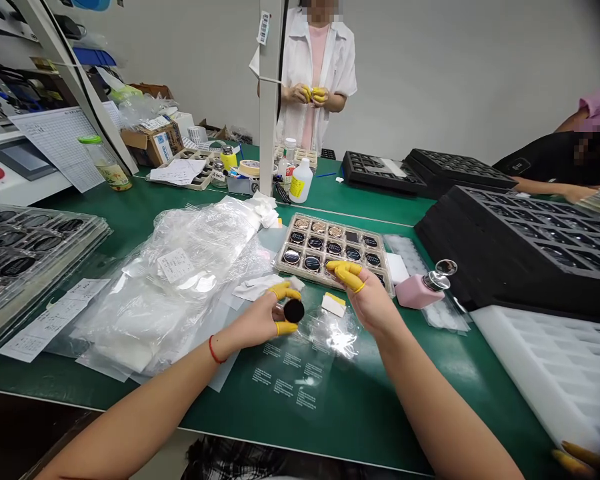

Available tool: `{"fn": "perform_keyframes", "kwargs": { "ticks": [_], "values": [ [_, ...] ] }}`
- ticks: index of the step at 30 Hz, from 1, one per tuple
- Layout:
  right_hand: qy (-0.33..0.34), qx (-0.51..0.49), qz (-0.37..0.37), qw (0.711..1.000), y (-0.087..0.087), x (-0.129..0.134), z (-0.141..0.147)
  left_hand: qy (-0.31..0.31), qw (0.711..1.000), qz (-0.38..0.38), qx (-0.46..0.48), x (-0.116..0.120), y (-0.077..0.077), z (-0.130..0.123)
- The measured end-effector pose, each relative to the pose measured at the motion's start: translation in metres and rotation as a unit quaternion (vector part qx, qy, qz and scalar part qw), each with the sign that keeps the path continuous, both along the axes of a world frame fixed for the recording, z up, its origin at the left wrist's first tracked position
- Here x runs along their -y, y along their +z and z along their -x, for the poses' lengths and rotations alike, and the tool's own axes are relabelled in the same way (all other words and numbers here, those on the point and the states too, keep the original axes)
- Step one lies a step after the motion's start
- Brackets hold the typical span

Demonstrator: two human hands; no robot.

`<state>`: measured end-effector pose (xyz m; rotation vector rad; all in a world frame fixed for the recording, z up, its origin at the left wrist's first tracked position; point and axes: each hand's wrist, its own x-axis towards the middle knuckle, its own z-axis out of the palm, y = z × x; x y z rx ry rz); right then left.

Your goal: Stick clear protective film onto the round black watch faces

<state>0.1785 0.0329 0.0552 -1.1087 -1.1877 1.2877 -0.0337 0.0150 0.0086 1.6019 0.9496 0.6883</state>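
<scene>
Yellow finger cots cover several fingertips of both my hands. Between the thumb and fingers of my left hand (267, 317) is a small round black disc (294, 311), its dark face turned up. My right hand (367, 293) is over the near edge of a clear plastic tray (285, 257), fingers pressed together; whatever they hold, if anything, is hidden. Round dark pieces and a few gold-coloured ones sit in the tray's compartments. Below my hands lies a clear printed plastic sheet (285, 380). A small white and yellow pad (334, 305) rests between my hands.
Crumpled clear plastic bags (180, 267) cover the left side. A pink pump bottle (420, 291), black foam trays (520, 253) and a white foam tray (545, 373) stand right. A post (270, 120) rises behind. A co-worker (315, 80) stands across the table; another person (575, 147) is right.
</scene>
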Motion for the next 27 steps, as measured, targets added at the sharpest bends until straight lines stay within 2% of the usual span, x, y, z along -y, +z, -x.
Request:
{"fn": "perform_keyframes", "kwargs": {
  "ticks": [2, 4, 9, 14, 27],
  "values": [
    [0.044, 0.082, 0.004, 0.996, 0.005, 0.006, -0.001, 0.017, 1.0, 0.001, 0.004, -0.002, 0.002, 0.003],
    [0.083, 0.133, 0.002, 0.988, 0.006, 0.012, 0.003, 0.009, 1.0, 0.011, 0.022, -0.002, 0.006, 0.003],
    [0.146, 0.153, 0.003, 0.977, -0.007, 0.022, 0.02, -0.027, 0.996, 0.037, 0.07, 0.006, 0.01, -0.003],
    [0.132, 0.182, -0.001, 0.974, -0.014, 0.025, 0.025, -0.025, 0.996, 0.035, 0.077, 0.009, 0.007, -0.005],
    [0.106, 0.215, -0.026, 0.97, -0.009, 0.028, 0.028, -0.016, 0.995, 0.035, 0.093, 0.009, 0.009, -0.004]
  ]
}}
